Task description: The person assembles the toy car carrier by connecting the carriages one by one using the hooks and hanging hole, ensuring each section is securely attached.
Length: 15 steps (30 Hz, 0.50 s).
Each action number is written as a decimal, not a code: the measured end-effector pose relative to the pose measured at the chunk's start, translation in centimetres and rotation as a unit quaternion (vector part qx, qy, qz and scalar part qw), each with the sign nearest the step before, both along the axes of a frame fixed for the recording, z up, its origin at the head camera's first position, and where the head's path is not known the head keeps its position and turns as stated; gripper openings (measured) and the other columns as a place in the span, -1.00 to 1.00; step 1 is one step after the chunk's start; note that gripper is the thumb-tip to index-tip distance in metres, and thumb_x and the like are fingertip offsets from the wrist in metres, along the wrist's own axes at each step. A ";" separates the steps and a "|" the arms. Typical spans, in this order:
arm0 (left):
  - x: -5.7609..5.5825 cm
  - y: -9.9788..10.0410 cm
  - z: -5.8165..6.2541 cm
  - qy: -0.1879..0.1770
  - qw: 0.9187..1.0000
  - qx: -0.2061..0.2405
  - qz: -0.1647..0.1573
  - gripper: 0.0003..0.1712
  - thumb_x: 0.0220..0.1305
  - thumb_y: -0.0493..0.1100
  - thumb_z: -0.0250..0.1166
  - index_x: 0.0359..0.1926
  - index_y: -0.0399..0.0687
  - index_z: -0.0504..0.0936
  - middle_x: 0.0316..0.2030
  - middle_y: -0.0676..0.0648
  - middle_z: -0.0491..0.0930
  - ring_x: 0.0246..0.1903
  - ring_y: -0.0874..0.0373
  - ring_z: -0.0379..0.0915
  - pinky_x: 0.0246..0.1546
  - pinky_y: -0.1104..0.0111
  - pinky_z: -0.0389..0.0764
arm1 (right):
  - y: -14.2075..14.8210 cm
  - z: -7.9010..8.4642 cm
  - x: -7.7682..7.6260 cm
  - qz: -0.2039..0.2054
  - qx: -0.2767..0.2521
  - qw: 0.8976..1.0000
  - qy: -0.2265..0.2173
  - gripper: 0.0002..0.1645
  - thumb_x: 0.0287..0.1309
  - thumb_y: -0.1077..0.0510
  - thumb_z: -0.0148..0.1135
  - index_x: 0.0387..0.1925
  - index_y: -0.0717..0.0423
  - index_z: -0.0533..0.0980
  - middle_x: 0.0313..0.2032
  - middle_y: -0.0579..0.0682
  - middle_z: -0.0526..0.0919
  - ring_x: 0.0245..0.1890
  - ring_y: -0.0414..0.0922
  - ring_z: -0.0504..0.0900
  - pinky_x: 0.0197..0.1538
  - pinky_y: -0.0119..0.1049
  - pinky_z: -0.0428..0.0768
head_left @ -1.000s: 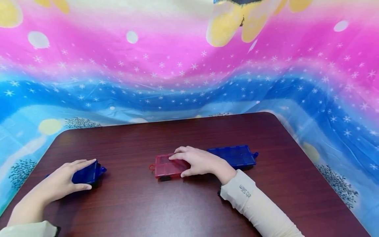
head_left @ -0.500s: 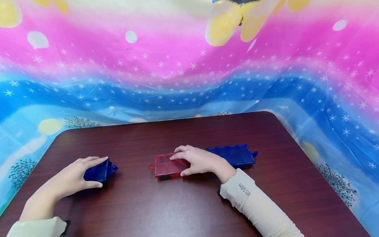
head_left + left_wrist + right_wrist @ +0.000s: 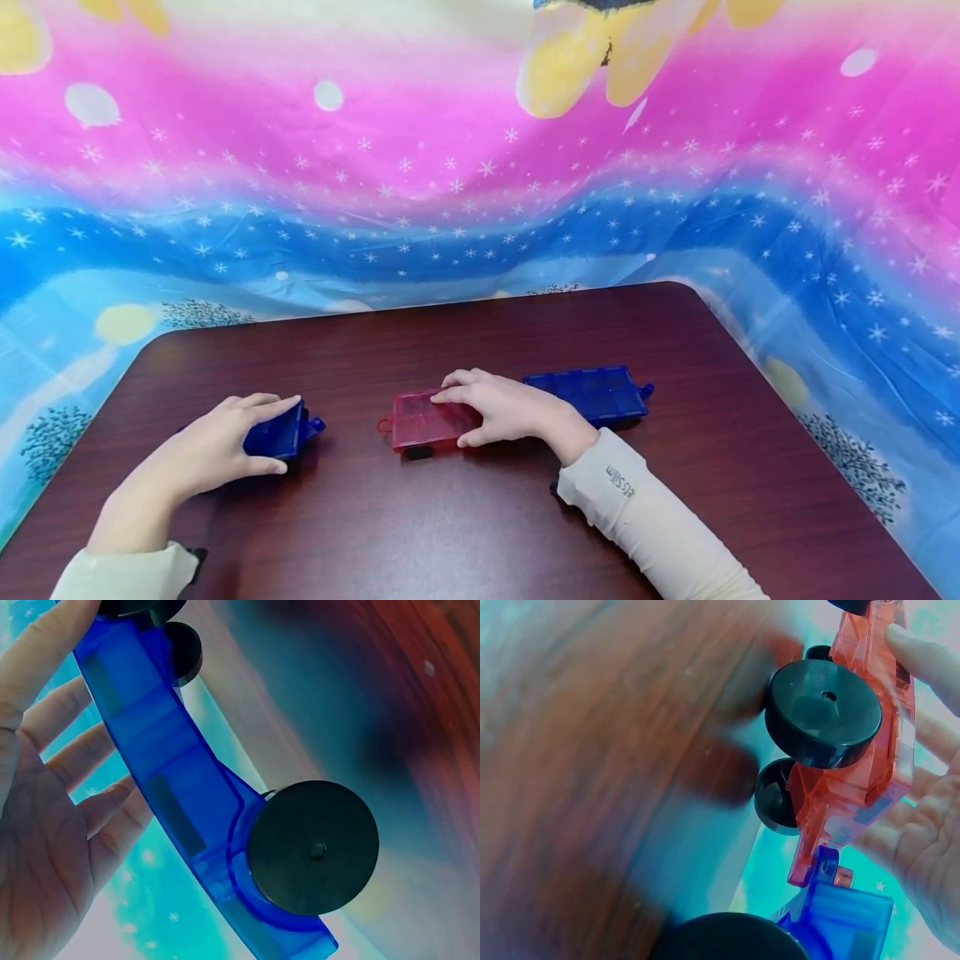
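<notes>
My left hand [image 3: 213, 442] grips a translucent blue toy wagon [image 3: 279, 433] on the left of the table, thumb on the near side and fingers on the far side. Its small blue hook [image 3: 315, 427] points right. A black wheel [image 3: 315, 847] shows below the blue body in the left wrist view. Around the sides of a translucent red toy wagon [image 3: 412, 425], my right hand [image 3: 506, 408] rests with thumb and fingers spread. The red wagon's wire-like loop [image 3: 384, 424] faces left, apart from the blue hook. In the right wrist view, a blue coupling [image 3: 825, 862] meets the red wagon's rear end.
Behind the right wrist stands a second blue toy wagon [image 3: 592, 392], its hook [image 3: 646, 391] pointing right. All stand on a dark red-brown wooden table [image 3: 420, 533]. A pink and blue patterned cloth [image 3: 450, 183] hangs beyond the table's far edge.
My left hand has slid the left blue wagon rightward along the table, narrowing the gap to the red wagon. The right hand and the red wagon have stayed in place.
</notes>
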State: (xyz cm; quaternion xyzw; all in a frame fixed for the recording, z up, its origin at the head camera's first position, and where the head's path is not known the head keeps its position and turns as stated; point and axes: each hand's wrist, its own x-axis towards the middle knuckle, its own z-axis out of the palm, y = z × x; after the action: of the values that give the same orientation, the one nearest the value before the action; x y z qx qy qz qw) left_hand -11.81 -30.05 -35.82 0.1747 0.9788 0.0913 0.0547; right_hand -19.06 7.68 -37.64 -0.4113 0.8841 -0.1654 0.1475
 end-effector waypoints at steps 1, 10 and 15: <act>-0.1 0.2 0.1 0.002 1.000 -0.001 -0.001 -0.02 -0.09 0.18 0.57 0.35 -0.06 0.48 0.17 -0.32 0.51 0.10 -0.33 0.42 -0.04 -0.14 0.58 | 0.0 0.0 0.0 -0.001 -0.001 1.000 0.000 -0.18 0.09 -0.05 0.44 0.40 -0.18 0.38 0.38 -0.07 0.36 0.32 -0.10 0.38 0.20 -0.16 0.59; -0.7 2.3 0.3 0.007 1.000 0.000 -0.017 -0.05 -0.11 0.18 0.58 0.33 -0.04 0.51 0.15 -0.28 0.54 0.09 -0.28 0.44 -0.05 -0.10 0.60 | 0.3 0.0 -0.1 0.002 -0.008 1.000 -0.001 -0.18 0.11 -0.05 0.43 0.41 -0.17 0.37 0.38 -0.07 0.35 0.32 -0.09 0.38 0.20 -0.15 0.59; -0.9 3.4 0.5 -0.002 1.000 -0.013 -0.023 -0.04 -0.09 0.20 0.57 0.34 -0.03 0.49 0.16 -0.28 0.54 0.10 -0.28 0.44 -0.04 -0.12 0.60 | 0.3 0.0 -0.2 0.005 -0.011 1.000 -0.003 -0.19 0.12 -0.04 0.42 0.41 -0.16 0.36 0.38 -0.06 0.34 0.32 -0.08 0.38 0.22 -0.13 0.58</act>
State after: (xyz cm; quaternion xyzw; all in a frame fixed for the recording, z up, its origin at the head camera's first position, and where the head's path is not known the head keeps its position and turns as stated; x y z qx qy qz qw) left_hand -12.73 -26.67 -35.31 0.1968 0.9754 0.0777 0.0612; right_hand -19.22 8.03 -37.65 -0.4170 0.8796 -0.1756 0.1465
